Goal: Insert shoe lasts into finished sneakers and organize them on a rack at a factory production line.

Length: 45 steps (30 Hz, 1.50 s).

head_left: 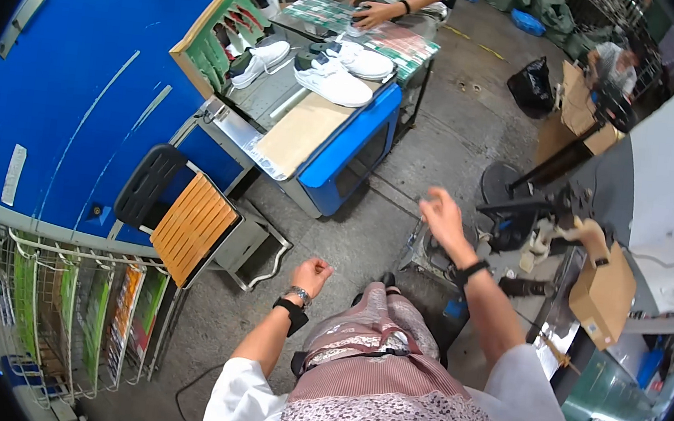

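My left hand (311, 278) hangs over the grey floor in front of me, its fingers curled in a loose fist, with nothing seen in it. My right hand (442, 220) is raised farther forward, fingers partly bent and apart, holding nothing that I can see. It is nearest to a metal machine base (424, 257) on the right and touches nothing visible. White sneakers (333, 81) with dark linings stand on a worktable (307, 129) ahead, out of reach of both hands.
A folding chair (194, 220) with a slatted seat stands left, beside a blue cabinet (114, 64) and wire rack (79, 323). A co-worker's hands (374, 15) are at the table's far end. On the right are a cardboard box (603, 296), a black pole stand (551, 163) and another seated person (615, 67).
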Motion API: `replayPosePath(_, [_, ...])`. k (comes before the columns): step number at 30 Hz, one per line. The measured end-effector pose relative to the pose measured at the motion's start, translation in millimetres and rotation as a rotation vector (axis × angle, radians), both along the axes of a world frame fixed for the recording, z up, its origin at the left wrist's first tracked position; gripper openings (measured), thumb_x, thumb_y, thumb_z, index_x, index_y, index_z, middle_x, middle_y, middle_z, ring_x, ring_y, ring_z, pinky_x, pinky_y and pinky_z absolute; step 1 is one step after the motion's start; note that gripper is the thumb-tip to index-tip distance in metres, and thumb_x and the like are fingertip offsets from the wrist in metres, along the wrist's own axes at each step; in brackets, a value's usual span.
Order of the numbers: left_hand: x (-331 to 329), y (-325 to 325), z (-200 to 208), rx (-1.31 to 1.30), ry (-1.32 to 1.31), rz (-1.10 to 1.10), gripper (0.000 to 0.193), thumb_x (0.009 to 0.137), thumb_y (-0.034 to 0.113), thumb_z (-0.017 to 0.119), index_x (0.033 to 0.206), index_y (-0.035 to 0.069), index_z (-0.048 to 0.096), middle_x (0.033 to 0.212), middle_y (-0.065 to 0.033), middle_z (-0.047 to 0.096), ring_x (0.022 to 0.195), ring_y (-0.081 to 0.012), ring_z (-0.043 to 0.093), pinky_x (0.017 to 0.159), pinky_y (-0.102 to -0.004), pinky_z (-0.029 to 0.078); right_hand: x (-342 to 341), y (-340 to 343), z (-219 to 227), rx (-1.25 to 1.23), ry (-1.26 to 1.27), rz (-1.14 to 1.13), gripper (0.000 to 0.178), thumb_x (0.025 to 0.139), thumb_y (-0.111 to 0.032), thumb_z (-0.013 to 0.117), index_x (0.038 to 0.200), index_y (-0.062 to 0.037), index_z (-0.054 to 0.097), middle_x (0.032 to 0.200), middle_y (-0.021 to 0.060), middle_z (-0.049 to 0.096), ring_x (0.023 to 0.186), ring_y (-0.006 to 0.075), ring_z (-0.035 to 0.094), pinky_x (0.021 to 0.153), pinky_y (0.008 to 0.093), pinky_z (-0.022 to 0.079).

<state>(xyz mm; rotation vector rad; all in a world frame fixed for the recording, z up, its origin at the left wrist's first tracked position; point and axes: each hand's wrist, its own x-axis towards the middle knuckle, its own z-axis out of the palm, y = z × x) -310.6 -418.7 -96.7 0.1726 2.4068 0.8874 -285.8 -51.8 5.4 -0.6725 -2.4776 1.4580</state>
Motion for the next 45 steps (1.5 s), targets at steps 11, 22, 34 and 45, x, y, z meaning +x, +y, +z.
replayPosePath(11, [-226, 99, 115, 0.673, -0.447, 0.594, 0.057, 0.099, 0.056, 0.055, 0.106, 0.001, 0.066, 0.093, -0.0104, 0.073, 0.079, -0.0202, 0.074, 0.053, -0.0299, 0.049, -437, 26, 52, 0.258, -0.075, 0.176, 0.073, 0.090, -0.058, 0.059, 0.133, 0.0009, 0.056, 0.094, 0.0214, 0.073, 0.098, 0.0340, 0.072, 0.089, 0.0449, 0.053])
replayPosePath(22, [-474, 224, 123, 0.927, -0.818, 0.804, 0.120, 0.076, 0.098, 0.034, 0.124, -0.010, 0.058, 0.106, -0.0166, 0.070, 0.099, -0.0303, 0.070, 0.054, -0.0292, 0.045, -567, 33, 70, 0.587, -0.473, 0.583, 0.070, 0.091, -0.064, 0.046, 0.106, -0.0019, 0.075, 0.084, 0.0163, 0.076, 0.090, 0.0294, 0.075, 0.092, 0.0380, 0.054])
replayPosePath(34, [-478, 228, 103, 1.147, -0.927, 0.836, 0.046, 0.102, 0.034, 0.043, 0.128, -0.002, 0.059, 0.113, -0.0104, 0.073, 0.096, -0.0216, 0.073, 0.063, -0.0286, 0.054, -529, 36, 35, -0.096, -0.202, 0.506, 0.057, 0.087, -0.016, 0.057, 0.141, 0.0015, 0.052, 0.069, 0.0187, 0.071, 0.065, 0.0250, 0.073, 0.072, 0.0382, 0.058])
replayPosePath(45, [-330, 119, 125, 0.903, -0.511, 0.340, 0.043, 0.100, 0.025, 0.053, 0.114, -0.013, 0.065, 0.103, -0.0198, 0.074, 0.092, -0.0313, 0.076, 0.071, -0.0292, 0.055, -297, 10, 70, -0.559, 0.266, 0.010, 0.052, 0.092, 0.001, 0.047, 0.143, -0.0048, 0.054, 0.076, 0.0043, 0.065, 0.059, 0.0097, 0.066, 0.046, 0.0234, 0.051])
